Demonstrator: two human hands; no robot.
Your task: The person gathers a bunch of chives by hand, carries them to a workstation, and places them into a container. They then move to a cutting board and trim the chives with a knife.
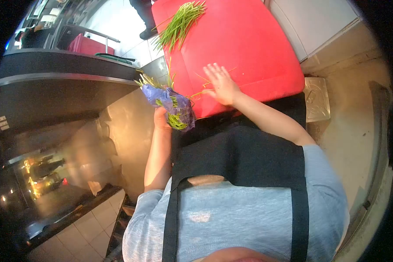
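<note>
Head camera view: one red, round-cornered work surface lies directly ahead of the person; whether it is a board or a padded top cannot be told. One black apron covers the person's front, apparently as protection for the clothing. One bundle of chive-like green stems, wrapped in one blue-purple plastic bag, is held just off the surface's near left edge. The wrap presumably keeps the stems together. One loose pile of similar stems rests at the far left of the surface, apart from both hands, which likely leaves the near area free for handling; its stems overlap too much to count. One left hand is wrapped around the bagged bundle from below, seemingly to support it; most fingers are hidden. One right hand is extended over the surface, fingers spread, pinching nothing; its pressure cannot be told. At least three stray stems lie beside it.
</note>
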